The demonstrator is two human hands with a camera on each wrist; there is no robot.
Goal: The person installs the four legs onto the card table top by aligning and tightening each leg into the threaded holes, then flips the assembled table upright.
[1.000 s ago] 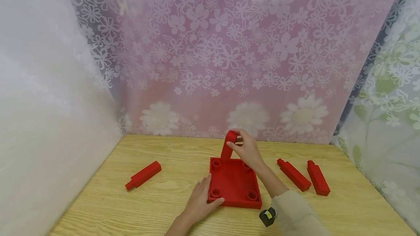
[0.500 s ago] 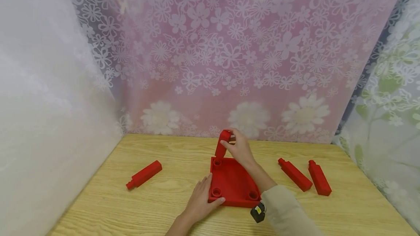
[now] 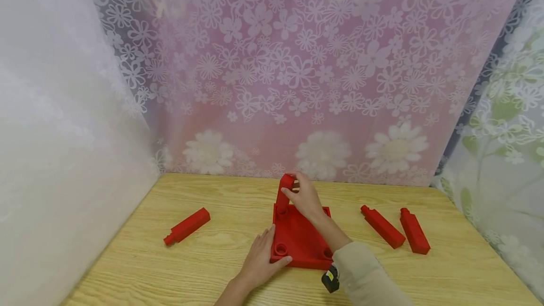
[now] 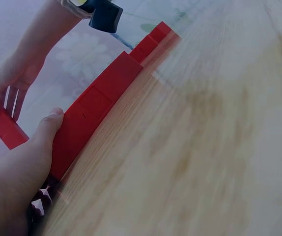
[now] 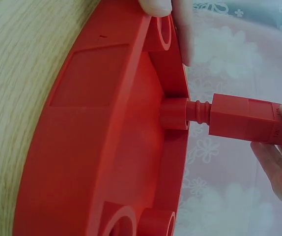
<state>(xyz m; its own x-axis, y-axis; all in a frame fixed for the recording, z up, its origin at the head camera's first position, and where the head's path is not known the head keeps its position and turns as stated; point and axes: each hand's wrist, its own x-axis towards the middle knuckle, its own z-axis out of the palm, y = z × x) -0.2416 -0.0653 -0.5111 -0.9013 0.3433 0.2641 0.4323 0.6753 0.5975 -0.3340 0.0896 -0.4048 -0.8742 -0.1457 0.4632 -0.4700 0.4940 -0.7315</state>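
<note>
A red square table top [image 3: 297, 235] lies with its hollow side up and round sockets at its corners. My left hand [image 3: 257, 253] holds its near left corner, fingers along the left wall and thumb over the front edge. My right hand [image 3: 307, 197] pinches a red table leg [image 3: 284, 196] by its upper end, thumb on one side and fingers opposite. The leg stands nearly upright over the far left socket. In the right wrist view its ridged round neck [image 5: 199, 112] meets the mouth of the socket [image 5: 173, 113], part of the neck still showing.
One loose red leg [image 3: 187, 226] lies on the wooden table [image 3: 229, 207] to the left. Two more, a slanted leg [image 3: 382, 226] and the outer leg [image 3: 414, 231], lie to the right. A flowered curtain [image 3: 272, 84] hangs behind the table.
My right hand has carried the leg left from along the back wall to the far left socket, then lowered it onto the socket. The left hand has kept its place.
</note>
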